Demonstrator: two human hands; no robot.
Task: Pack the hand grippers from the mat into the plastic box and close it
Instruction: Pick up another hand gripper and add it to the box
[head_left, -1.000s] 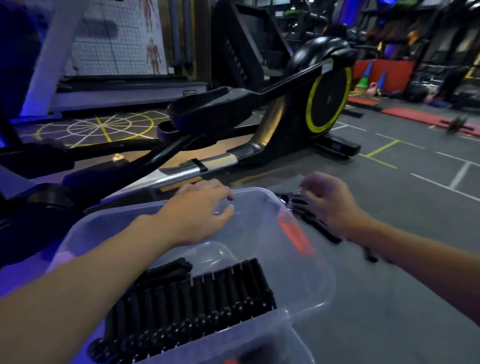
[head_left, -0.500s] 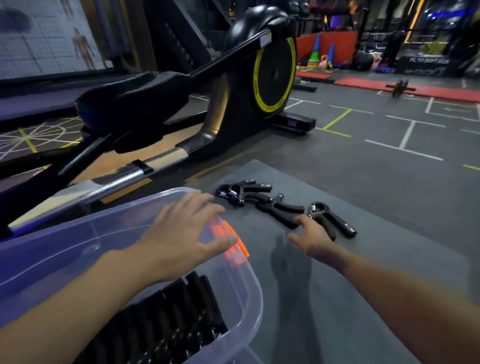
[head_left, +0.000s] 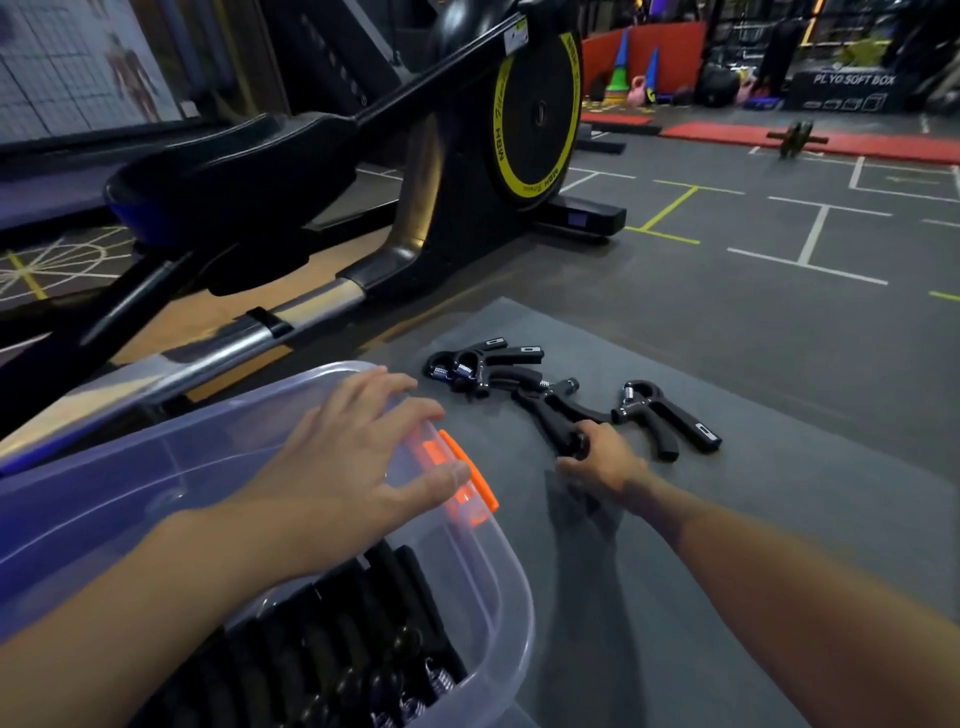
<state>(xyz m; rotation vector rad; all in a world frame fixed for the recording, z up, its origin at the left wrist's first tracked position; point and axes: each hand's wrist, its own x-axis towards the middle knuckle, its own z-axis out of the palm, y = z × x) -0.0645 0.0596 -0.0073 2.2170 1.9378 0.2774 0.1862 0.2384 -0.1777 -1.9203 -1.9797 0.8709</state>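
Several black hand grippers lie on the grey mat (head_left: 779, 509): a cluster (head_left: 478, 366) at the back, one (head_left: 550, 410) in the middle, one (head_left: 662, 415) to the right. My right hand (head_left: 602, 460) grips the handle end of the middle gripper. A clear plastic box (head_left: 493, 613) with an orange latch (head_left: 467, 470) stands at the lower left, and a row of black grippers (head_left: 332, 639) lies inside it. My left hand (head_left: 353, 457) rests spread and flat over the box's far rim, beside the latch.
A black and yellow exercise machine (head_left: 535, 109) with long rails stands close behind the box and mat. The grey gym floor (head_left: 779, 234) with painted lines stretches to the right. An ab wheel (head_left: 797, 137), cones and red mats sit far back.
My view swung right and brought the mat and its grippers into sight. My right hand reached forward and took hold of the middle gripper's handle. My left hand stayed on the box.
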